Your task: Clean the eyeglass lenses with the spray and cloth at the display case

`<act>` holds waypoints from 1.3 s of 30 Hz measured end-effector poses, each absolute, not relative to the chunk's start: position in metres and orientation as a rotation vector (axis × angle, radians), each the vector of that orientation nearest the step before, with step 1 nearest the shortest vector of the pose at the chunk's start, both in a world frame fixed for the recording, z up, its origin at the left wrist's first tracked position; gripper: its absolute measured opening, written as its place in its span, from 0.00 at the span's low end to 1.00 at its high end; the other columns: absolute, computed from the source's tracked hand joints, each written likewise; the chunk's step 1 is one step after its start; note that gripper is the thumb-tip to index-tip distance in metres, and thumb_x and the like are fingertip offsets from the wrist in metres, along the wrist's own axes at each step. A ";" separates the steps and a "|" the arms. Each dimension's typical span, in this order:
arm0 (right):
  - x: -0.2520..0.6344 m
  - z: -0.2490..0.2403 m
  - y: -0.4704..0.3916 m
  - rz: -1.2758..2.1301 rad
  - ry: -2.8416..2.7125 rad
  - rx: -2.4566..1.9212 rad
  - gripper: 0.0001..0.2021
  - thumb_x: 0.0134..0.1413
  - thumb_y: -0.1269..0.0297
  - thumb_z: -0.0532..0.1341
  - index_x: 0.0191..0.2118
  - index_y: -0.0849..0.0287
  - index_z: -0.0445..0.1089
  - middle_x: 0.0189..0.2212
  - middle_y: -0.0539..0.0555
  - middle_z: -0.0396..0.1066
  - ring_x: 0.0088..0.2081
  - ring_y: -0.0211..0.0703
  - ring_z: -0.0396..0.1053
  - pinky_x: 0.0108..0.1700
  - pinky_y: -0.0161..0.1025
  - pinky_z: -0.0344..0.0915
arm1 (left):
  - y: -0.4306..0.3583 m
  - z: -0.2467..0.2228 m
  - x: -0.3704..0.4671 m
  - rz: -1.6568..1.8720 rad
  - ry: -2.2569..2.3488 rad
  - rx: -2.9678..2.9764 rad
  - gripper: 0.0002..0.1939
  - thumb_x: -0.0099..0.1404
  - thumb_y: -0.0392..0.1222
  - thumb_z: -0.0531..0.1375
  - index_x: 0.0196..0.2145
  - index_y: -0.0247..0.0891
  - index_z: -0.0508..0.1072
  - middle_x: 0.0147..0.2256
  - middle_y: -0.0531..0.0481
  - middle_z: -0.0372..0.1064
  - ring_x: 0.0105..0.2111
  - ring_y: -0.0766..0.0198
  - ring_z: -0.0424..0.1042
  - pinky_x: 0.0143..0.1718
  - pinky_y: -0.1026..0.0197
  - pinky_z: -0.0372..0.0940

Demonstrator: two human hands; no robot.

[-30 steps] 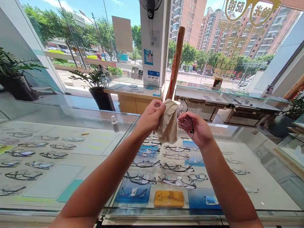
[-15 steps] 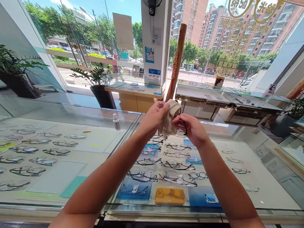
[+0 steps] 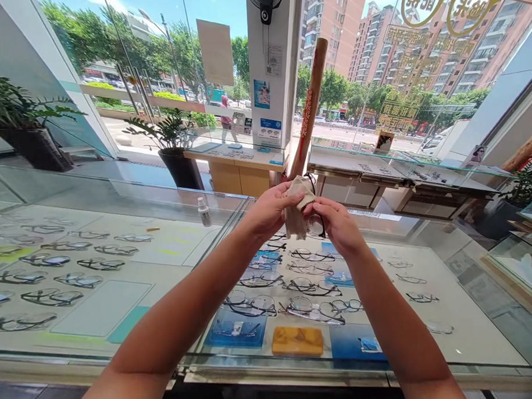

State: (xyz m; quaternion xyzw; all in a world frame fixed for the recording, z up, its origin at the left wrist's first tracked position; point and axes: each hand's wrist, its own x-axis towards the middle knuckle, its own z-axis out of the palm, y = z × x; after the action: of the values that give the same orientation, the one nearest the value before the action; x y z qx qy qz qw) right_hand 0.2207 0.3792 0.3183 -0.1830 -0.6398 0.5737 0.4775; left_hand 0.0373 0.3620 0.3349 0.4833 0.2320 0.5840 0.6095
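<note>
Shop windows (image 3: 361, 56) rise beyond the cloth, and the glass-topped worktop (image 3: 289, 373) spreads below it. Your left hand (image 3: 270, 206) has its grip closed on this beige cloth (image 3: 295, 224), thumb pressing the folds. The glasses (image 3: 316, 224) stick out just right of the cloth, and your right hand (image 3: 343, 225) has its grip clamped on them; whether those fingertips also touch the cloth cannot be told. You appear to be at the wiping step, fabric bunched against the glasses. The next move likely calls for a steady right grip and light rubbing from the left, without bending the frame. The cloth hides part of the lenses, so watch for fingers smudging them. A white bottle (image 3: 204, 213) stands well left of the cloth; rows of spectacle frames (image 3: 310, 288) and a yellow case (image 3: 297, 341) lie lower, nearer you than the cloth. A wooden post (image 3: 311, 105) behind the cloth seems out of your way.
</note>
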 end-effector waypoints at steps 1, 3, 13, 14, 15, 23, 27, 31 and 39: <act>0.221 0.319 0.379 1.395 -1.573 -0.438 0.11 0.60 0.54 0.68 0.33 0.55 0.82 0.35 0.52 0.76 0.40 0.45 0.69 0.46 0.41 0.65 | 0.362 0.335 0.037 1.340 0.530 1.114 0.25 0.55 0.44 0.81 0.45 0.32 0.79 0.36 0.48 0.77 0.31 0.67 0.75 0.35 0.65 0.70; 0.222 0.319 0.379 1.379 -1.594 -0.423 0.11 0.61 0.55 0.67 0.33 0.54 0.82 0.34 0.52 0.76 0.40 0.44 0.68 0.45 0.41 0.65 | 0.361 0.334 0.037 1.327 0.524 1.117 0.24 0.54 0.45 0.81 0.43 0.32 0.80 0.35 0.49 0.77 0.31 0.68 0.74 0.35 0.65 0.71; 0.223 0.317 0.379 1.386 -1.566 -0.411 0.10 0.60 0.55 0.68 0.32 0.54 0.83 0.34 0.51 0.75 0.40 0.44 0.68 0.48 0.40 0.65 | 0.357 0.336 0.035 1.320 0.540 1.192 0.21 0.56 0.47 0.81 0.40 0.33 0.81 0.34 0.49 0.77 0.32 0.66 0.74 0.37 0.64 0.70; 0.222 0.317 0.379 1.405 -1.546 -0.424 0.10 0.59 0.55 0.68 0.33 0.54 0.83 0.34 0.52 0.76 0.40 0.44 0.69 0.48 0.40 0.66 | 0.357 0.336 0.034 1.331 0.537 1.198 0.22 0.56 0.47 0.81 0.42 0.33 0.82 0.36 0.48 0.77 0.33 0.66 0.75 0.38 0.63 0.71; 0.222 0.317 0.378 1.425 -1.529 -0.435 0.10 0.58 0.55 0.69 0.33 0.54 0.83 0.35 0.52 0.77 0.40 0.44 0.70 0.48 0.40 0.66 | 0.357 0.337 0.034 1.340 0.535 1.202 0.22 0.56 0.46 0.80 0.43 0.33 0.82 0.37 0.47 0.78 0.34 0.65 0.76 0.40 0.63 0.71; 0.220 0.317 0.377 1.535 -1.451 -0.458 0.12 0.52 0.52 0.74 0.34 0.55 0.83 0.36 0.54 0.80 0.41 0.45 0.72 0.50 0.43 0.70 | 0.352 0.339 0.033 1.339 0.530 1.196 0.26 0.56 0.40 0.80 0.50 0.36 0.80 0.40 0.46 0.79 0.35 0.64 0.77 0.41 0.62 0.72; 0.219 0.316 0.378 1.546 -1.451 -0.427 0.10 0.54 0.53 0.74 0.34 0.55 0.84 0.35 0.53 0.80 0.40 0.43 0.72 0.49 0.41 0.69 | 0.350 0.338 0.036 1.342 0.556 1.249 0.22 0.58 0.43 0.79 0.48 0.37 0.80 0.35 0.50 0.77 0.32 0.66 0.75 0.38 0.62 0.70; 0.218 0.317 0.377 1.556 -1.450 -0.437 0.11 0.52 0.52 0.75 0.32 0.55 0.84 0.35 0.54 0.80 0.40 0.44 0.72 0.50 0.43 0.69 | 0.351 0.335 0.038 1.370 0.600 1.323 0.23 0.59 0.48 0.78 0.47 0.37 0.79 0.34 0.50 0.77 0.30 0.67 0.73 0.36 0.63 0.69; 0.218 0.321 0.370 1.563 -1.494 -0.431 0.12 0.51 0.50 0.75 0.31 0.54 0.84 0.34 0.54 0.79 0.39 0.46 0.71 0.49 0.44 0.70 | 0.345 0.338 0.041 1.467 0.701 1.450 0.20 0.60 0.52 0.77 0.40 0.35 0.80 0.28 0.51 0.74 0.27 0.67 0.71 0.31 0.64 0.66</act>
State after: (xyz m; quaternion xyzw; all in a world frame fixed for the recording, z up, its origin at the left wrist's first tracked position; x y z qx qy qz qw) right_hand 0.2178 0.3702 0.3212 -0.1746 -0.6047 0.6326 0.4514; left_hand 0.0405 0.3446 0.3379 0.5899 0.2853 0.5967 0.4632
